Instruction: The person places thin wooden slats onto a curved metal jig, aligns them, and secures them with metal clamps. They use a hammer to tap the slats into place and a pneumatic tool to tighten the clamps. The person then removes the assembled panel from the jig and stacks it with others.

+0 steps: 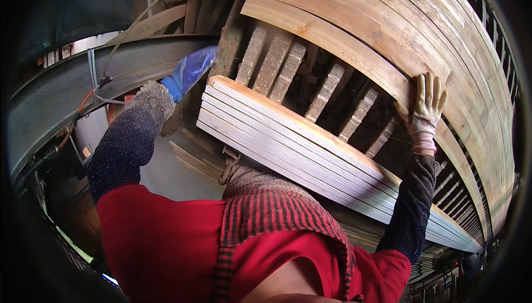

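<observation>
My right hand (425, 108), in a cream work glove with a pinkish cuff, lies flat with fingers stretched on the edge of long wooden boards (360, 31) set side by side. My left hand (192, 73), in a blue glove, is raised beside the left end of the board rack. Motion smears its fingers, so whether it holds anything is unclear. Nearer my body, a stack of boards (293, 153) shows pale, whitish edges and a brown top face. Between the stack and the flat boards are several crusted support bars (326, 92).
A curved grey metal beam (50, 92) runs along the left, with a thin hose (138, 17) and an orange-ended cable (85, 102) near it. Thin wooden strips (194, 161) lie below the stack's left end. A rusty metal bracket (229, 164) sits under the stack.
</observation>
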Demonstrator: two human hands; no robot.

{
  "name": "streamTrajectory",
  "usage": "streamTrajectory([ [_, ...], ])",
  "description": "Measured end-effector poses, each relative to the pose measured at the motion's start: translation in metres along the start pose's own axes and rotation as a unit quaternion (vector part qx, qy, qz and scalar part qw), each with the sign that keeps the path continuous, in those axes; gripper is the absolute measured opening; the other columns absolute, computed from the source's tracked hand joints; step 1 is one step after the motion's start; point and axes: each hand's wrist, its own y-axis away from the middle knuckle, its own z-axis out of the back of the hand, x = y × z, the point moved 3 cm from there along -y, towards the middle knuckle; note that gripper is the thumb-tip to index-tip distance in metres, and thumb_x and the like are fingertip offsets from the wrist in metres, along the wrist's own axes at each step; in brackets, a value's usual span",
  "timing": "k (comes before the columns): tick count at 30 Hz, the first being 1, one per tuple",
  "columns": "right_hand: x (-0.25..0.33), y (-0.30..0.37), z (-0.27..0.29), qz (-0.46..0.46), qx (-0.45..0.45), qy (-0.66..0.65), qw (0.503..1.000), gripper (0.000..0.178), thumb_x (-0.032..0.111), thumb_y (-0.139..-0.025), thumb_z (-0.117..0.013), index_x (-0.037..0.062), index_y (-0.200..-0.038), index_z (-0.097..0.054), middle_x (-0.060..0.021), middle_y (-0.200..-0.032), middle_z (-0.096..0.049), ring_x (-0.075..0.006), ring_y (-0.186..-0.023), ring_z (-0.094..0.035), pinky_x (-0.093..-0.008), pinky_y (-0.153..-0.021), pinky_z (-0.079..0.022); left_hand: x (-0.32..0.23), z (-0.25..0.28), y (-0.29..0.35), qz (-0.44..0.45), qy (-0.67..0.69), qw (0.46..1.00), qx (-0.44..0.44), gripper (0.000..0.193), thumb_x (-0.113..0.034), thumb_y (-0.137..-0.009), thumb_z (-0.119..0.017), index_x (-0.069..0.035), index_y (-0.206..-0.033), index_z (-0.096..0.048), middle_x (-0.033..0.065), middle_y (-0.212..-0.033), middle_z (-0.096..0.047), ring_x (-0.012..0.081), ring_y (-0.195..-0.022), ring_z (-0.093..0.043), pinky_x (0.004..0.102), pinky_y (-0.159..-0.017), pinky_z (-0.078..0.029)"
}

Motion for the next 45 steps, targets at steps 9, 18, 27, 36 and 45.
streamTrajectory([
  [9, 0.006, -0.02, 0.015, -0.02, 0.157, 0.135, 0.978, 0.093, 0.055, -0.083, -0.066, 0.012, -0.155, -0.027, -0.0123, -0.16, -0.028, -0.0323, -0.148, -0.024, -0.0578, -0.117, -0.019, -0.024, -0.05, 0.009, 0.087, 0.08, 0.992, -0.05, 0.045, -0.024, -0.106, -0.047, 0.003, -0.142, -0.046, 0.0145, -0.144, -0.051, 0.0227, -0.132, -0.049, 0.0346, -0.115, -0.033],
  [18, 0.116, 0.043, 0.034, 0.106, 0.177, -0.003, 0.978, 0.09, 0.046, -0.071, -0.079, 0.0155, -0.146, -0.039, -0.0158, -0.148, -0.042, -0.0374, -0.14, -0.037, -0.0604, -0.118, -0.017, -0.031, -0.04, -0.041, -0.077, 0.181, 0.98, -0.022, 0.059, -0.041, -0.106, -0.04, -0.01, -0.154, -0.03, 0.0115, -0.151, -0.044, 0.0226, -0.139, -0.042, 0.0357, -0.116, -0.03],
  [27, 0.069, -0.004, 0.024, 0.052, 0.137, -0.012, 0.989, 0.094, 0.046, -0.062, -0.084, 0.0147, -0.143, -0.047, -0.0144, -0.151, -0.04, -0.0369, -0.141, -0.034, -0.059, -0.112, -0.024, 0.001, -0.048, 0.017, -0.063, 0.028, 0.997, -0.022, 0.052, -0.029, -0.104, -0.046, 0.001, -0.147, -0.04, 0.0148, -0.148, -0.046, 0.0266, -0.138, -0.043, 0.0384, -0.116, -0.032],
  [36, 0.103, 0.022, 0.088, 0.067, 0.16, -0.11, 0.979, 0.079, 0.04, -0.084, -0.064, 0.0099, -0.151, -0.035, -0.021, -0.154, -0.034, -0.0415, -0.145, -0.027, -0.0571, -0.119, -0.015, -0.049, -0.058, -0.041, 0.1, 0.377, 0.906, -0.162, 0.057, -0.036, -0.102, -0.053, -0.006, -0.148, -0.042, 0.0129, -0.147, -0.047, 0.0291, -0.129, -0.049, 0.0382, -0.11, -0.037],
  [45, 0.068, 0.09, 0.033, -0.047, 0.061, 0.032, 0.997, 0.093, 0.06, -0.069, -0.078, 0.0117, -0.142, -0.047, -0.0156, -0.148, -0.044, -0.0408, -0.142, -0.033, -0.0651, -0.117, -0.014, -0.043, -0.066, -0.097, -0.051, 0.19, 0.948, -0.251, 0.036, -0.024, -0.102, -0.056, -0.006, -0.133, -0.058, 0.0015, -0.12, -0.06, 0.0062, -0.105, -0.052, 0.0249, -0.096, -0.043],
])
